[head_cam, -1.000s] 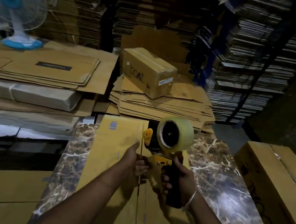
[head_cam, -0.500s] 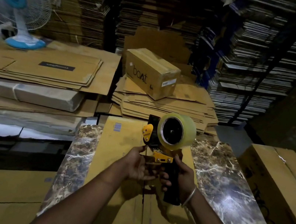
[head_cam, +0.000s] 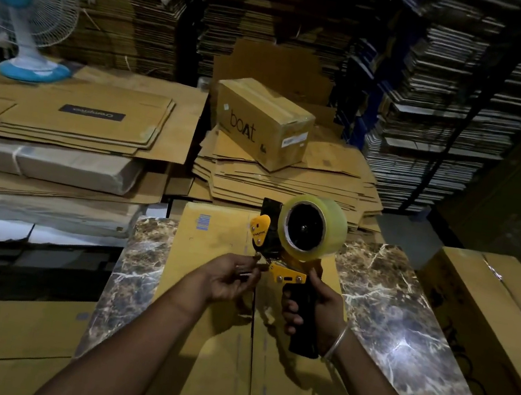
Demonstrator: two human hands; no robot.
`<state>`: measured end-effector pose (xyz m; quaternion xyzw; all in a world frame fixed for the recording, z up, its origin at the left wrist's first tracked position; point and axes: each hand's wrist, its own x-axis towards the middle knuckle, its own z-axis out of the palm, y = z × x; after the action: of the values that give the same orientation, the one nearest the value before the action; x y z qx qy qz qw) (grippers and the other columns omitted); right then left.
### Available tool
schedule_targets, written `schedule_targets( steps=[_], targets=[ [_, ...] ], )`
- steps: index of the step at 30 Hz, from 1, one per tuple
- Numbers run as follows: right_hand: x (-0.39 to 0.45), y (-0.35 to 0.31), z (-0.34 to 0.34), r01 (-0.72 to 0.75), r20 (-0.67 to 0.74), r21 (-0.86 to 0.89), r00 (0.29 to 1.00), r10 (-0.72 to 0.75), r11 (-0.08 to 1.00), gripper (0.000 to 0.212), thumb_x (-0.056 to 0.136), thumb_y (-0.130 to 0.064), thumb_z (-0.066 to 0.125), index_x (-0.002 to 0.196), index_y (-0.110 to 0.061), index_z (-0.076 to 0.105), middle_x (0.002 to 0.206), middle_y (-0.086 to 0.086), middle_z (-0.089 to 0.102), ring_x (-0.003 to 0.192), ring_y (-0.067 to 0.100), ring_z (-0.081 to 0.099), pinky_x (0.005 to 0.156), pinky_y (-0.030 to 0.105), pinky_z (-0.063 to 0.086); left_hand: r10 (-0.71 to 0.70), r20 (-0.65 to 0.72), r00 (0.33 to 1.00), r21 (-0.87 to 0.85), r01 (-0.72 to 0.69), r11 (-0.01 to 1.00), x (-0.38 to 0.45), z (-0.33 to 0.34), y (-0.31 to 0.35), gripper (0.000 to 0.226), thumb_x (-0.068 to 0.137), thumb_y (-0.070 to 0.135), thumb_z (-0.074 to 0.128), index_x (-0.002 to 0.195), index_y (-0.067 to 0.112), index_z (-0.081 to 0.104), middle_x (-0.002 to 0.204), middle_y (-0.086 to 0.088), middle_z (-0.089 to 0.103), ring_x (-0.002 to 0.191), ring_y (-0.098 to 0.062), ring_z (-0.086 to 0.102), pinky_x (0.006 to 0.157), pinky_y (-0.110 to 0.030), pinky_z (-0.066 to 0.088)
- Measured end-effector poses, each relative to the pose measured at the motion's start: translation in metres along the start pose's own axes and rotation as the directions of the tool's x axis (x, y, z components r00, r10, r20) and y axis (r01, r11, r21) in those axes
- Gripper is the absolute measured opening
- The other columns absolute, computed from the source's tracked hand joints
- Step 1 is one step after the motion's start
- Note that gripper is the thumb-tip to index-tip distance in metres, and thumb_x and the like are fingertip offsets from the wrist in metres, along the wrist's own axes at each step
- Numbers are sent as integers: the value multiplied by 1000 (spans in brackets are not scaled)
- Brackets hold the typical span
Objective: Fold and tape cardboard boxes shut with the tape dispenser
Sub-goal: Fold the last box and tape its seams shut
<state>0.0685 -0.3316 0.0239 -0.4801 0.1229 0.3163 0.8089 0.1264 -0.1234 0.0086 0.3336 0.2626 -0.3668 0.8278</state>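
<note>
Two hands work at frame ctr. Left hand (head_cam: pixel 228 280), fingers curled, pinches at the dispenser's front end; what it pinches cannot be told. Tape dispenser (head_cam: pixel 292 246) held upright above flat cardboard box (head_cam: pixel 210 247) on marble table (head_cam: pixel 382 305). Right hand (head_cam: pixel 313 305) grips the black handle, lower-right of ctr.

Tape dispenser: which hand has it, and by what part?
The right hand grips the tape dispenser by its black handle; the left hand pinches at its front end, apparently the tape end.
</note>
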Motion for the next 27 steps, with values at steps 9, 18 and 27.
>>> schedule_targets(
  steps=[9, 18, 27],
  targets=[
    [4, 0, -3, 29, -1, -21, 1000, -29, 999, 62, 64, -67, 68, 79, -7, 57, 65, 3, 40, 44, 15, 33, 47, 27, 26, -44, -41, 998, 149, 50, 988, -5, -12, 11, 13, 79, 5, 72, 74, -8, 71, 88, -26, 69, 52, -14, 68, 52, -18, 57],
    [4, 7, 2, 41, -60, -74, 997, -46, 996, 57, 72, -66, 62, 74, -9, 56, 64, 4, 41, 44, 16, 32, 47, 27, 27, -33, -191, 981, 434, 115, 894, 5, -18, 56, 13, 72, 1, 75, 82, -5, 72, 99, -23, 71, 68, -17, 74, 49, -18, 56],
    [0, 14, 13, 86, 3, 83, 996, -86, 993, 45, 82, -51, 61, 75, -7, 53, 63, 5, 33, 41, 15, 28, 50, 30, 13, -117, -425, 897, 832, 439, 340, 16, 17, 106, 32, 102, 26, 55, 75, 16, 69, 44, 7, 56, 40, 3, 56, 31, -15, 23]
  ],
)
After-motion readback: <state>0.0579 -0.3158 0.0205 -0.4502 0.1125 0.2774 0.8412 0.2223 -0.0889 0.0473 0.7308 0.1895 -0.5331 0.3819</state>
